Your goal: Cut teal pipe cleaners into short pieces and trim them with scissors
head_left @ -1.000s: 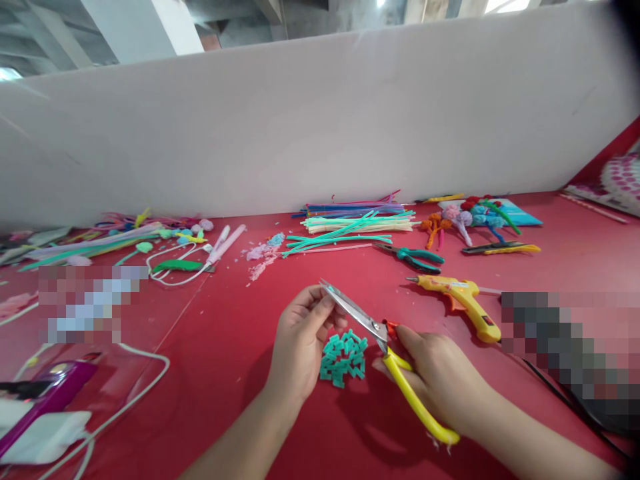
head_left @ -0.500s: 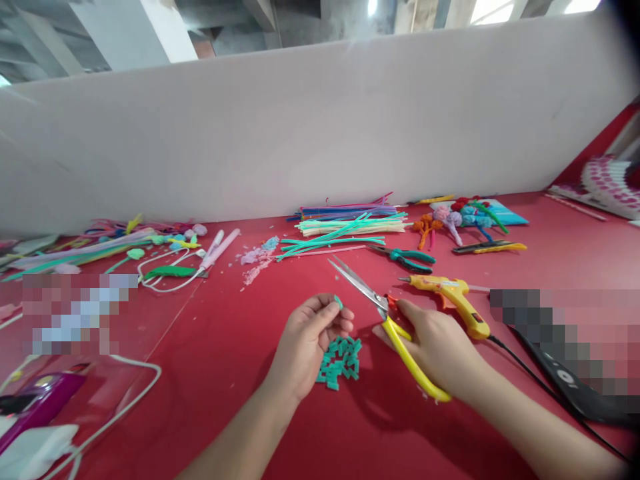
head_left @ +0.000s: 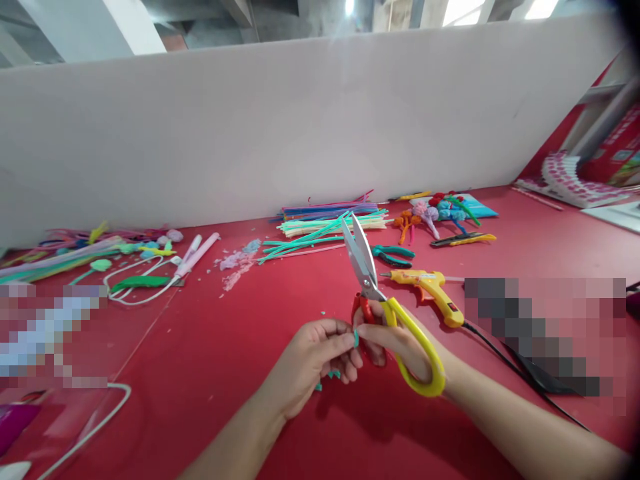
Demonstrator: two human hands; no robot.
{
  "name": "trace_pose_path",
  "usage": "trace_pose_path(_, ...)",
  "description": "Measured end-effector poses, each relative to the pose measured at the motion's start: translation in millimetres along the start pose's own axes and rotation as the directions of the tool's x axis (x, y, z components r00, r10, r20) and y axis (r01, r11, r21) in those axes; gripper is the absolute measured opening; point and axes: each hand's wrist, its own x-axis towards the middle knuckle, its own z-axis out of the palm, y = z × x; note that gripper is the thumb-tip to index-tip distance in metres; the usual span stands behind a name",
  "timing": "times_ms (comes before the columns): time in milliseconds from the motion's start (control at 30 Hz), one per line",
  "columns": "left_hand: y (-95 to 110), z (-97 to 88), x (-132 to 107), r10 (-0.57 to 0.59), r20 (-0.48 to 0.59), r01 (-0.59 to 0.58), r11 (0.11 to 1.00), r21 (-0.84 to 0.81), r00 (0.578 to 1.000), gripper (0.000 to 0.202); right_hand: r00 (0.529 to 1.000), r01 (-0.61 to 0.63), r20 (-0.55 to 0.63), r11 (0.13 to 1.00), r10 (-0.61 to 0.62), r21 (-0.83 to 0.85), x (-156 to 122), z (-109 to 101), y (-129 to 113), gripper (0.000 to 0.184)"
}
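My left hand (head_left: 320,357) pinches a small teal-green piece (head_left: 357,339), perhaps cut pipe cleaner, between thumb and fingertips. My right hand (head_left: 400,337) keeps hold of scissors (head_left: 363,263) with one yellow and one red handle; the blades point up and away, slightly parted. The thumb and fingertips of this hand also meet the teal piece, so the two hands come together at it. Beneath my left hand a few more teal pieces (head_left: 334,375) show on the red table (head_left: 240,400); my hand covers most of that spot.
Bundles of coloured pipe cleaners (head_left: 325,227) lie at the back by the white partition (head_left: 280,127). Teal-handled pliers (head_left: 395,255) and a yellow glue gun (head_left: 425,287) with a cord are at right. A pink curling iron (head_left: 197,257) and fluff scraps (head_left: 240,260) lie left.
My hands have come together, the right one moving left to the teal piece. The scissors have swung more upright. The view has shifted somewhat to the right.
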Motion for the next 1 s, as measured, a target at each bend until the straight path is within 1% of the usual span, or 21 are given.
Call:
trace_pose_path(67, -1.0, -0.1, 0.5, 0.005, -0.006, -0.005, 1.000, 0.019, 1.000, 0.020, 1.000, -0.011, -0.005, 0.999, 0.011, -0.031, -1.5, -0.2, -2.6, 0.014)
trace_pose_path(100, -1.6, 0.0, 0.8, 0.020, -0.020, -0.019, 0.999, 0.044, 1.000, 0.020, 1.000, -0.011, -0.027, 0.998, 0.010, -0.054, -2.2, 0.3, -4.1, 0.014)
trace_pose_path(233, -2.9, 2.1, 1.7, 0.124, -0.109, -0.092, 0.961, 0.261, 0.986, 0.016, 0.990, -0.003, -0.137, 0.988, -0.018, -0.155, -3.8, 4.5, -8.3, 0.008)
trace_pose_path(300, -3.6, 3.7, 1.8, 0.154, -0.144, -0.095, 0.932, 0.350, 0.977, 0.012, 0.989, -0.002, -0.145, 0.981, -0.027, -0.195, -3.4, 6.8, -7.9, 0.007)
trace_pose_path(333, -4.2, 4.4, 1.8, 0.162, -0.160, -0.092, 0.924, 0.370, 0.974, 0.010, 0.988, 0.000, -0.148, 0.974, -0.034, -0.224, -2.8, 7.7, -7.2, 0.007)
trace_pose_path(433, -5.9, 5.5, 2.1, 0.168, -0.188, -0.092, 0.930, 0.355, 0.968, 0.008, 0.982, 0.011, -0.174, 0.946, -0.071, -0.324, -1.1, 8.4, -4.6, 0.007)
trace_pose_path(567, -5.3, 3.0, 2.4, 0.177, -0.171, -0.129, 0.958, 0.257, 0.969, 0.010, 0.981, 0.019, -0.165, 0.898, -0.102, -0.439, -2.2, 2.8, -5.4, 0.013)
trace_pose_path(600, -4.4, 1.3, 2.5, 0.187, -0.183, -0.144, 0.963, 0.226, 0.965, 0.011, 0.978, 0.016, -0.174, 0.871, -0.116, -0.492, -3.2, 0.5, -6.3, 0.017)
trace_pose_path(667, -1.8, -3.6, 2.7, 0.225, -0.238, -0.190, 0.968, 0.164, 0.945, 0.010, 0.970, -0.009, -0.195, 0.784, -0.143, -0.621, -6.0, -4.1, -7.7, 0.022)
trace_pose_path(767, 2.5, -13.1, 2.7, 0.295, -0.342, -0.286, 0.955, 0.079, 0.892, 0.010, 0.970, -0.053, -0.192, 0.636, -0.152, -0.770, -9.9, -8.1, -6.8, 0.026)
trace_pose_path(867, 5.7, -20.6, 2.3, 0.341, -0.402, -0.362, 0.932, 0.025, 0.850, 0.010, 0.976, -0.059, -0.161, 0.535, -0.146, -0.843, -11.9, -7.1, -1.4, 0.025)
trace_pose_path(1000, 6.5, -23.8, 1.6, 0.373, -0.427, -0.419, 0.908, -0.016, 0.824, 0.008, 0.981, -0.054, -0.132, 0.450, -0.144, -0.891, -12.6, -3.1, 7.2, 0.026)
